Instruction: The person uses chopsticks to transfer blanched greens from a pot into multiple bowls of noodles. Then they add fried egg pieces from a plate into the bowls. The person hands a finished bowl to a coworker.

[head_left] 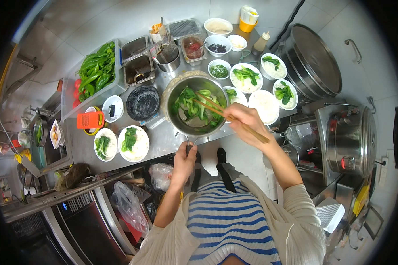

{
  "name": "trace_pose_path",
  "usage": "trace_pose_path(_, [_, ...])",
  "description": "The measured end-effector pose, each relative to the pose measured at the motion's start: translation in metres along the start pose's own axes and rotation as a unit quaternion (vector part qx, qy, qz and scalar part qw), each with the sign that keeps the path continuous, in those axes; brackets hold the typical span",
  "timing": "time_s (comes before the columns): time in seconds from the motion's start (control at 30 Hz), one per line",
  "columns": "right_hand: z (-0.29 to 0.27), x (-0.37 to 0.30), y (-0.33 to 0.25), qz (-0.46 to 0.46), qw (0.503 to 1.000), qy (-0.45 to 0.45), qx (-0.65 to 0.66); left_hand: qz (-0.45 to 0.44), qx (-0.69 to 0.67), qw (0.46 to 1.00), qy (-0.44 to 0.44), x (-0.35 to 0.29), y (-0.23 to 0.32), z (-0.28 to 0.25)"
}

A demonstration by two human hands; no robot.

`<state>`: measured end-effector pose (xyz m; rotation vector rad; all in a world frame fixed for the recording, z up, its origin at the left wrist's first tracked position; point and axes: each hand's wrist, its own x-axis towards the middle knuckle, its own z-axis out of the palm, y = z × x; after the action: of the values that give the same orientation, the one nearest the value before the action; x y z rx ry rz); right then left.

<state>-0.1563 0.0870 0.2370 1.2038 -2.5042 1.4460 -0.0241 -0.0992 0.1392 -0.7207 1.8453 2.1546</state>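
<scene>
My left hand is closed around the handle of a steel pot at the counter's front edge. Inside lie several leafy green bok choy pieces. In my right hand is a pair of wooden chopsticks, their tips down among the greens. Just right of the pot, a white bowl with greens is partly hidden by my right hand. Beside it stands a white bowl of pale food without greens. Farther right and behind are several bowls topped with greens, one of them a wide bowl.
Left of the pot sit a black round dish, two bowls with greens, an orange-red box and a clear bin of green peppers. Seasoning containers line the back. Large steel steamers stand at right.
</scene>
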Motion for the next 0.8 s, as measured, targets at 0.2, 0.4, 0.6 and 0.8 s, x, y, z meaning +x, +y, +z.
trace_pose_path(0.2, [-0.013,-0.01,-0.013,0.012,0.999,0.032,0.002,-0.017,-0.013,0.999,-0.025,0.0,-0.003,0.001])
trace_pose_path(0.4, [0.001,-0.023,0.011,0.073,0.991,0.114,0.019,0.091,0.101,0.991,-0.008,0.008,-0.007,0.007])
trace_pose_path(0.6, [-0.009,-0.04,0.013,0.187,0.964,0.141,0.129,0.069,0.162,0.984,-0.016,0.012,0.002,0.012])
trace_pose_path(0.8, [-0.059,-0.069,-0.004,0.229,0.918,0.26,0.194,0.037,0.118,0.989,-0.078,0.022,0.015,0.027])
